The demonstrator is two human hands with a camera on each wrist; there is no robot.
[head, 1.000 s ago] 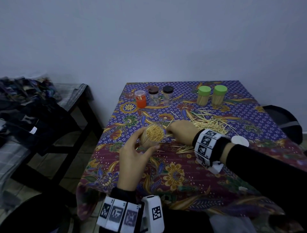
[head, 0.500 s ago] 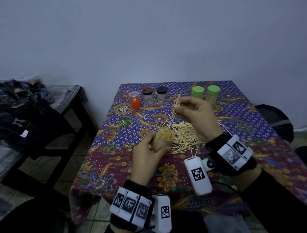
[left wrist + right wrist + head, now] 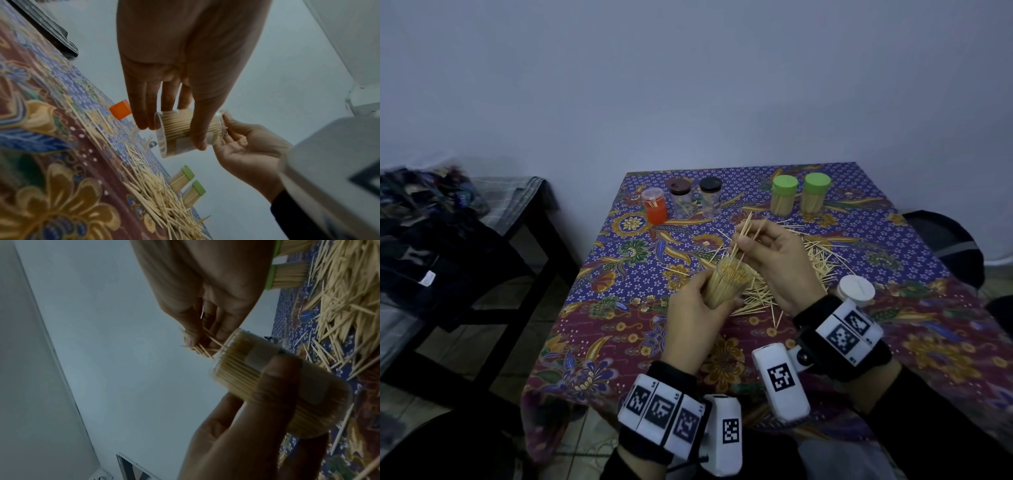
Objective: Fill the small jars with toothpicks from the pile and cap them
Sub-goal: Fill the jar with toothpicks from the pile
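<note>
My left hand (image 3: 693,317) grips a clear uncapped jar (image 3: 724,284) packed with toothpicks and holds it tilted above the table; the jar (image 3: 185,133) lies between thumb and fingers. My right hand (image 3: 767,253) pinches a few toothpicks (image 3: 741,236) whose lower tips touch the jar's mouth (image 3: 224,347). The loose toothpick pile (image 3: 815,263) lies on the patterned tablecloth (image 3: 619,325) just behind my hands. A white cap (image 3: 856,289) sits to the right of my right wrist.
At the back stand two green-capped jars (image 3: 799,197) full of toothpicks. On the back left are an orange jar (image 3: 654,205) and two dark-capped clear jars (image 3: 695,197). A dark side table (image 3: 465,246) piled with cloth stands left. A dark chair (image 3: 945,243) is on the right.
My right hand left the pile with a few pinched toothpicks, rose, then came down so their tips meet the jar's mouth. The left hand kept hold of the jar.
</note>
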